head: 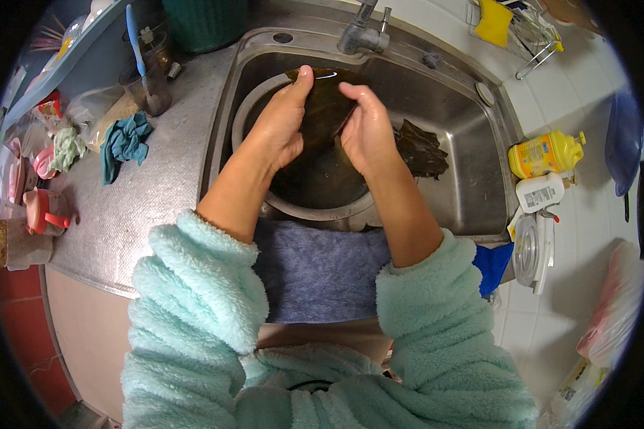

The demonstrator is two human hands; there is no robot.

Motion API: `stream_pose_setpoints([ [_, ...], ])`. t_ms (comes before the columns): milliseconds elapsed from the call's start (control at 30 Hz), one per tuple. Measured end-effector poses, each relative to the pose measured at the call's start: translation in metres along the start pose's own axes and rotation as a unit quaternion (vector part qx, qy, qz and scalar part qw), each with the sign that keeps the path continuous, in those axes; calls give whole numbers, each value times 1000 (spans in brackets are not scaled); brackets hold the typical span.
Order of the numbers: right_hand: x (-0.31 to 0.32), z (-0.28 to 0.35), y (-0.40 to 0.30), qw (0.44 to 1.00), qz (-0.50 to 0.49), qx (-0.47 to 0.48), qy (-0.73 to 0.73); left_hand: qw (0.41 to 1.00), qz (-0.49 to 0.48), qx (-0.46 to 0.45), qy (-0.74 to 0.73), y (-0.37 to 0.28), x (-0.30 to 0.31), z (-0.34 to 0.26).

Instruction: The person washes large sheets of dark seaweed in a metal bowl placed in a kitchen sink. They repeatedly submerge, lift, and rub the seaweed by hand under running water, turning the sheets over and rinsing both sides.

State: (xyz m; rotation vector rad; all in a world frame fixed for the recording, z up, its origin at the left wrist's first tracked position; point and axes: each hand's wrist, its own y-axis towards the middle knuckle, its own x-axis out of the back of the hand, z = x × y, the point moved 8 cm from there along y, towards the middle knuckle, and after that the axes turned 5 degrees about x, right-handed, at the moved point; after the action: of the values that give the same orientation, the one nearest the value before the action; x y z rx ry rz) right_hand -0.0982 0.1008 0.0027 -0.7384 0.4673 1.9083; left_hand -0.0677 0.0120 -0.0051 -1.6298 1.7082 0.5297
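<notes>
A broad, wet, brown-green sheet of what looks like kelp [326,102] stretches between my hands. My left hand [287,118] grips its left side, with the thumb on top. The right side is held in my right hand [367,126], whose fingers curl under the edge. Both hands are above a round basin [322,215] of dark water, which stands in a stainless steel sink [475,177]. More dark kelp [421,150] lies on the sink floor, right of the basin. The sheet's lower part is hard to tell from the murky water.
A faucet [362,37] rises behind the basin. Left on the counter are a teal cloth [123,145], a cup with a blue brush [147,94] and a red-lidded jar [45,209]. A yellow bottle [542,154] and white bottle [539,192] stand right. A grey-blue towel [322,273] hangs over the front edge.
</notes>
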Motion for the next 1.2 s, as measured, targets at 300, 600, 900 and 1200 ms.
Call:
stream_pose_setpoints([
  [300, 10, -5, 0, 998, -27, -28, -57, 1000, -14, -7, -6, 1, 5, 0],
  [600, 10, -7, -1, 994, -21, -24, -109, 999, -6, -21, -33, 1, 3, -3],
  [900, 4, -11, -4, 982, -4, -36, -186, 998, 5, -26, -63, -3, 3, -10],
  [1200, 8, -3, -7, 924, 62, -72, -369, 991, 76, -41, -100, 4, 7, -20],
])
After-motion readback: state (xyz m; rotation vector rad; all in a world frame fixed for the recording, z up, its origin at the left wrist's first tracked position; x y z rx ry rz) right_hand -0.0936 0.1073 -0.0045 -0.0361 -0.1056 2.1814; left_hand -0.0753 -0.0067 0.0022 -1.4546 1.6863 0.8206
